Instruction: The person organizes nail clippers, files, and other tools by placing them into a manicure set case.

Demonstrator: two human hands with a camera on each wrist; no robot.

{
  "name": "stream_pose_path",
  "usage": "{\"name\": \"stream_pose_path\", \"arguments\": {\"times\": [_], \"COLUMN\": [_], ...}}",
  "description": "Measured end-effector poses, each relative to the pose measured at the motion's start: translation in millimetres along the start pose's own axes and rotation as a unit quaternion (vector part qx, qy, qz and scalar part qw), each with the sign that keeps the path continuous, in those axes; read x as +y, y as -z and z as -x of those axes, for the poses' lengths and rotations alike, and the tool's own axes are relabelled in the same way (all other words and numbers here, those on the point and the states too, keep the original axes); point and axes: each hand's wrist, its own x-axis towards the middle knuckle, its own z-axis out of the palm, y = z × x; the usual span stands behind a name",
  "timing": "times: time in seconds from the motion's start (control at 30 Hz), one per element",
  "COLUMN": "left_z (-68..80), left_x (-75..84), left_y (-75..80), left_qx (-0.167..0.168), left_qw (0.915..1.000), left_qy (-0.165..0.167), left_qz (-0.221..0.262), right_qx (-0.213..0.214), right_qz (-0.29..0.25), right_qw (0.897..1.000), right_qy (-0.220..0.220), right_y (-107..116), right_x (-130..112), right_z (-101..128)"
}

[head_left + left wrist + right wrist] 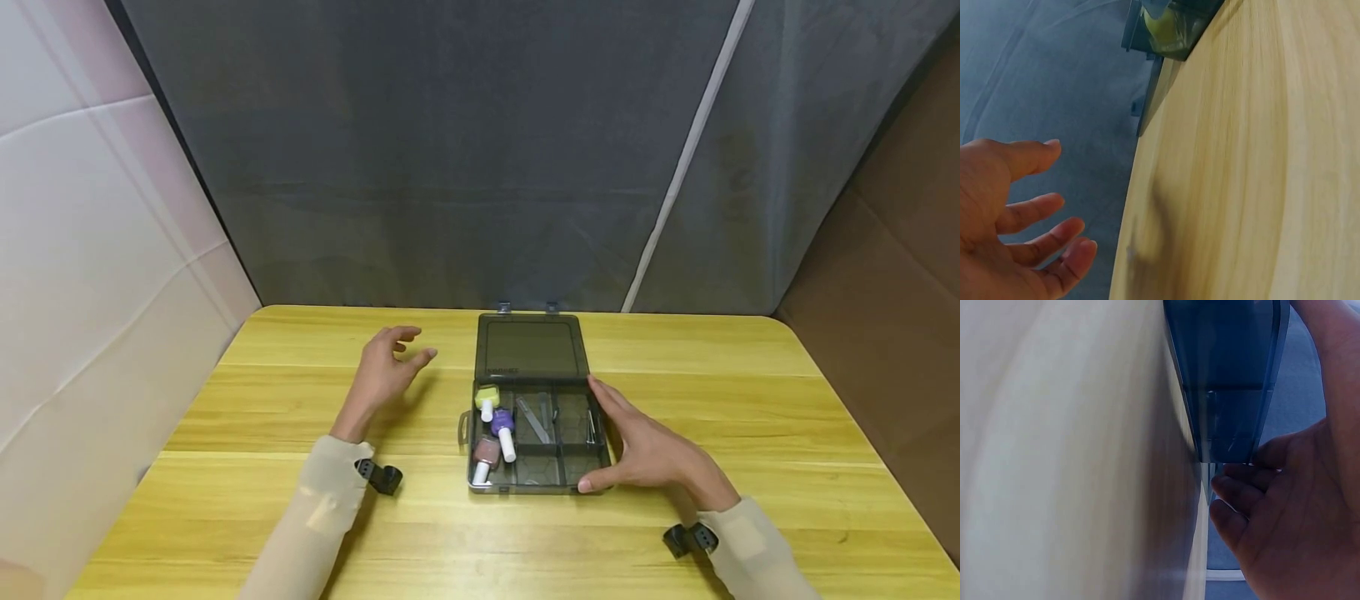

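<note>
A dark see-through compartment box (536,493) lies on the table with its lid (531,346) folded back. Its left column holds a yellow nail polish bottle (487,398), a purple one (502,423) and a pinkish-brown one (486,454), all with white caps. Slim clear strips (534,421) lie in a middle compartment, and small thin metal pieces (591,427) in a right one. My right hand (648,446) holds the box by its right side, thumb at the front corner and fingers near the back corner. To the left of the box, my left hand (386,367) hovers with loosely bent fingers, holding nothing.
The yellow wood-grain table (247,467) extends around the box. A handle loop (462,428) sticks out from the box's left side. Behind the table hangs a dark grey cloth (420,167), with a white panel (90,250) on the left and a brown one (892,317) on the right.
</note>
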Motion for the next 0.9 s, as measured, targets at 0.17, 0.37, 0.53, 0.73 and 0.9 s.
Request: {"name": "stream_pose_path", "arguments": {"times": [0.17,0.37,0.53,0.73,0.9], "left_z": [0.0,-1.1,-3.2,-5.5,-7.4], "left_x": [-7.0,-14.3,-19.5,-25.1,-30.9], "left_y": [3.8,5.4,5.7,6.0,5.5], "left_qx": [-0.012,-0.008,-0.012,-0.021,-0.016], "left_qw": [0.9990,0.9980,0.9965,0.9955,0.9954], "left_qy": [0.038,0.059,0.081,0.092,0.094], "left_qz": [0.018,0.022,0.015,0.002,0.005], "right_qx": [-0.003,-0.004,-0.004,-0.003,-0.003], "right_qz": [0.000,-0.002,-0.001,0.001,0.002], "right_qw": [1.000,1.000,1.000,1.000,1.000], "right_qy": [0.001,0.000,0.000,0.000,-0.002], "right_y": [0.3,0.0,-0.8,-1.2,-0.4], "right_x": [0.4,0.7,1.3,1.7,1.5], "right_z": [-0.3,-0.1,-0.4,-0.8,-0.8]}}
